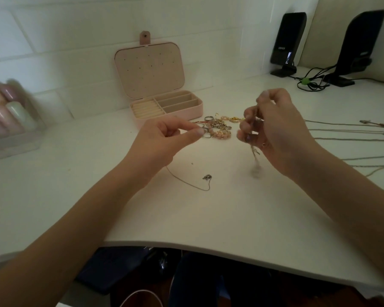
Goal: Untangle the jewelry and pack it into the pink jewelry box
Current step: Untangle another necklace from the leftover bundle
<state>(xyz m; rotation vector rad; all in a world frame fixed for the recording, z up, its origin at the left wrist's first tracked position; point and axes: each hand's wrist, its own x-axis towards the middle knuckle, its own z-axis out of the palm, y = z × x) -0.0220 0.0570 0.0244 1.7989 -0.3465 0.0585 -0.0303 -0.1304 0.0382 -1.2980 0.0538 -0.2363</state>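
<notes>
Faintly, speaker (287, 38) logo, unreadable

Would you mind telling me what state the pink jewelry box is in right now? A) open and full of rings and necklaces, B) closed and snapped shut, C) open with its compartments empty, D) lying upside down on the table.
C: the pink jewelry box stands with its lid raised against the wall, its ring rolls and long slots bare, while the pile of rings and bracelets lies on the table in front of it.
</notes>
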